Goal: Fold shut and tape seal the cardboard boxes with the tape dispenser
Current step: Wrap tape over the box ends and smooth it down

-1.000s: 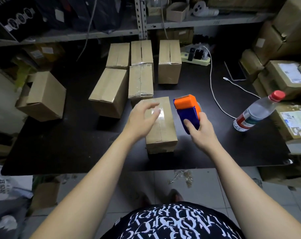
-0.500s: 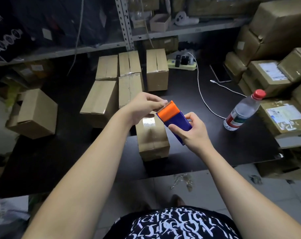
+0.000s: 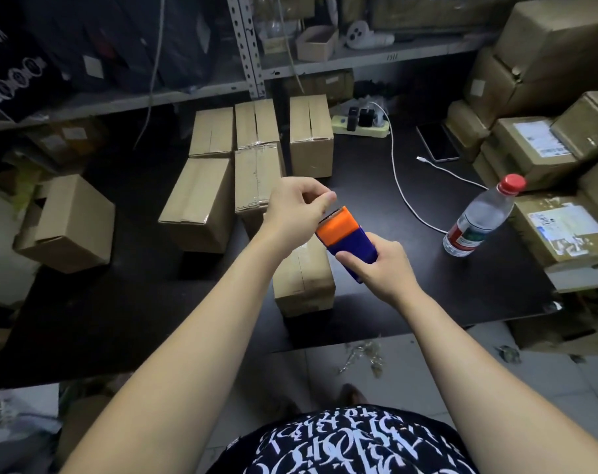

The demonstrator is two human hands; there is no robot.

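Left hand (image 3: 292, 208) came to the tape dispenser (image 3: 345, 234), pinching its tape (image 3: 335, 205); right hand (image 3: 379, 265)'s grip holds it above black table (image 3: 462, 295).

tape dispenser (image 3: 347, 236): plastic, orange cap and blue body, smooth, slight sheen
blade (image 3: 332, 214): serrated, looks like grey metal
near box (image 3: 311, 285): brown cardboard, matt, a bit rough
tape (image 3: 300, 265): clear film, glossy, glare along the seam of the near box
back boxes (image 3: 311, 131): same matt cardboard, shiny taped seams
table (image 3: 119, 302): black, smooth, matt
bottle (image 3: 479, 217): clear plastic, red plastic cap, glossy label
shelf upright (image 3: 248, 46): perforated metal, grey, dull
cable (image 3: 398, 179): white, smooth plastic
phone (image 3: 438, 142): dark, glossy face
floor (image 3: 427, 371): pale tiles, smooth
shirt (image 3: 342, 446): black cloth, white print
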